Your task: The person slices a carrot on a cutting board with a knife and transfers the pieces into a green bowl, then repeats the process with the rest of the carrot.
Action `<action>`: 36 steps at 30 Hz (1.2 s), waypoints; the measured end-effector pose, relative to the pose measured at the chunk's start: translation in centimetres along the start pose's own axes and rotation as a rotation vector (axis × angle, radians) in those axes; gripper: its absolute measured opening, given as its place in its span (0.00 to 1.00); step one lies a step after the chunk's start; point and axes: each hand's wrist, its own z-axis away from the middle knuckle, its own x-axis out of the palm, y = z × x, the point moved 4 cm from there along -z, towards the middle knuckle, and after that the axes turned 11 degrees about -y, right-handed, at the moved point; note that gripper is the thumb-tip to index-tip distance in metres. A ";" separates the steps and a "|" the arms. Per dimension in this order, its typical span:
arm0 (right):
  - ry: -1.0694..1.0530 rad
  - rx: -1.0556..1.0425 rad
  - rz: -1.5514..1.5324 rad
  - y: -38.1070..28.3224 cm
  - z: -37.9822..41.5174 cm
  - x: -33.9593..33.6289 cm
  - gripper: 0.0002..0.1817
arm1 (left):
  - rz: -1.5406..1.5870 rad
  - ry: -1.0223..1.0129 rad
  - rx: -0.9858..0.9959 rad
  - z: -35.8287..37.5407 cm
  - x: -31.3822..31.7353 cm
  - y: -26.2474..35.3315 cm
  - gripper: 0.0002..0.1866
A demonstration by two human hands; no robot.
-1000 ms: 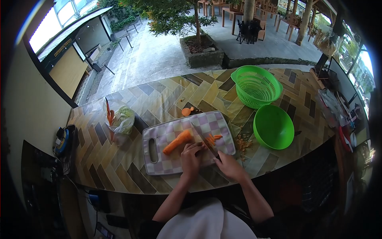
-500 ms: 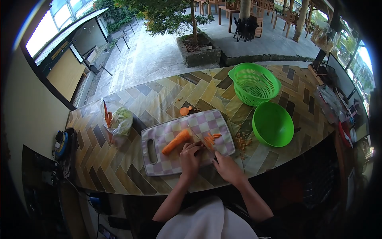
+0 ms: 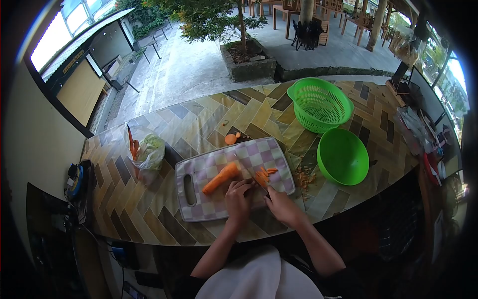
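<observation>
My right hand (image 3: 282, 205) is closed round the handle of a knife (image 3: 247, 170), its blade slanting up and left over the cutting board (image 3: 204, 172). Curled fingers of my left hand (image 3: 238, 197) press down on the board just left of the blade; whatever lies under them is hidden. A large peeled carrot piece (image 3: 221, 179) rests beyond that hand, left of the knife. To the right of the blade are several cut carrot sticks (image 3: 266, 173). The board has a pink-and-white checked face and a handle slot at its left end.
Behind the board lie carrot end pieces (image 3: 230, 139). A green colander (image 3: 321, 107) and a green bowl (image 3: 342, 157) stand at the right, with orange peelings (image 3: 304, 178) nearby. At the left sits a plastic bag with vegetables (image 3: 149, 152). The table (image 3: 134, 204) has a herringbone pattern.
The knife and my right hand have shifted very slightly, staying beside my left hand. The carrot piece and the sticks lie almost as before.
</observation>
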 end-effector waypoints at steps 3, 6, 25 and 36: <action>0.008 -0.058 -0.049 1.4 0.3 -0.1 0.13 | 0.013 0.015 -0.008 0.0 0.1 -0.2 0.08; 0.019 -0.101 -0.058 1.6 0.5 -0.4 0.14 | 0.030 0.021 0.022 0.0 0.0 -0.3 0.08; 0.030 0.105 0.100 -1.0 1.0 0.6 0.16 | -0.025 0.004 0.012 0.2 0.0 -0.5 0.09; -0.007 -0.059 0.025 1.9 0.4 -0.4 0.15 | 0.019 0.017 0.019 0.0 0.0 -0.2 0.08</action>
